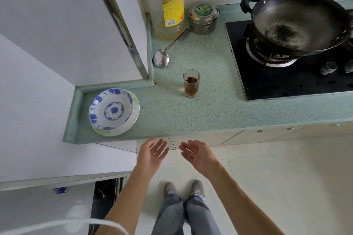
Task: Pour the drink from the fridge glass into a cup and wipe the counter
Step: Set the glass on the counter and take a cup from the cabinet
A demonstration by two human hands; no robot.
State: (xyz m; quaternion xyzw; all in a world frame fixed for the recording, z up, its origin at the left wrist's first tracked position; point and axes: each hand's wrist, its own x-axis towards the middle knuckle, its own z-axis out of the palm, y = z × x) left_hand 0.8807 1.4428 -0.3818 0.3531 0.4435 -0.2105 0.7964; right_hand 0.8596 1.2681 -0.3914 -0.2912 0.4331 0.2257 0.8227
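Note:
A clear faceted glass (191,86) holding brown drink stands upright on the speckled green counter (219,112), left of the stove. My left hand (152,153) and my right hand (196,153) hover side by side in front of the counter's front edge, below the glass. Both have straight, relaxed fingers and hold nothing. No cup and no cloth are in view.
Stacked blue-and-white plates (113,111) sit at the counter's left end. A metal ladle (166,51), a large oil bottle (168,4) and a steel tin (203,18) stand at the back. A black wok (298,21) rests on the stove (286,80) at right.

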